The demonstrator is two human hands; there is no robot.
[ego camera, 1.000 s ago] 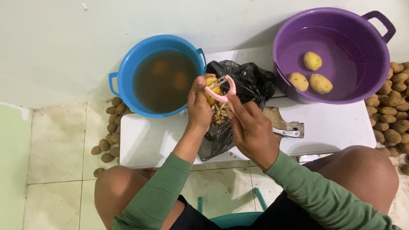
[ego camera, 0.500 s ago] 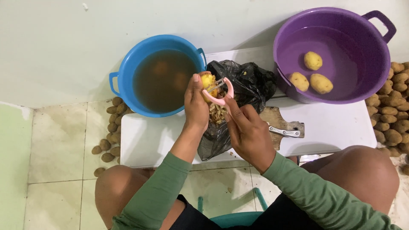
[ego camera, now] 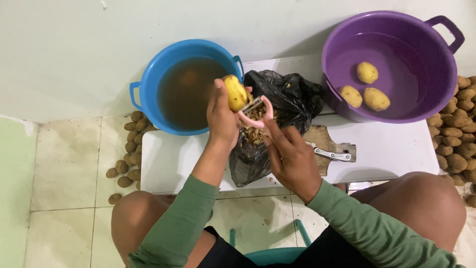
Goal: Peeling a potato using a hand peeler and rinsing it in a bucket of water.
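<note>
From the left we see loose potatoes point(ego camera: 130, 149) on the floor, a blue tub point(ego camera: 184, 87) of murky water, a black bag point(ego camera: 277, 114) of peelings, then a purple tub point(ego camera: 391, 64) with three peeled potatoes — a wooden board point(ego camera: 325, 141) and a metal tool point(ego camera: 333, 154) lie behind our right hand. Our left hand point(ego camera: 221, 116) grips a peeled potato point(ego camera: 236, 92) over the bag beside the blue tub, and our right hand point(ego camera: 292, 156) clenches a pink peeler point(ego camera: 256, 111) touching it. Since a second ago the potato has been lifted and turned — more bare yellow shows.
</note>
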